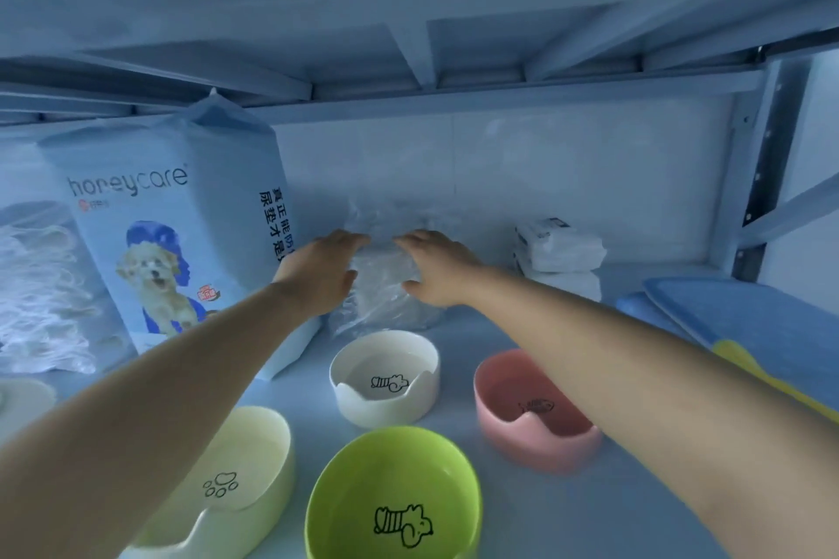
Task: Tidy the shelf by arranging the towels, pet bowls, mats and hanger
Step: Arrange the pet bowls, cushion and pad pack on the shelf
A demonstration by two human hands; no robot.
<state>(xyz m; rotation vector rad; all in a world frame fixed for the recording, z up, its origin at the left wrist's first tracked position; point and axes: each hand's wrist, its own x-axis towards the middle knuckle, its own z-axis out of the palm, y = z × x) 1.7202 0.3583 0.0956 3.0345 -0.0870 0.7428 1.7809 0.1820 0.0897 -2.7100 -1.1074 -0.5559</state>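
Observation:
A towel pack in clear plastic wrap [380,281] stands at the back of the shelf. My left hand [320,270] lies against its left side and my right hand [438,266] against its right side, fingers fairly straight on the wrap. In front of it sit several pet bowls: a white one [385,377], a pink one [535,415], a green one [394,497] and a pale yellow one [231,481]. White folded towel packs [560,254] are stacked at the back right.
A tall honeycare pad bag [172,241] stands left of the wrapped pack. A clear bag of white items [41,286] is at the far left. Blue and yellow mats [744,327] lie at the right. The upper shelf [408,36] hangs low overhead.

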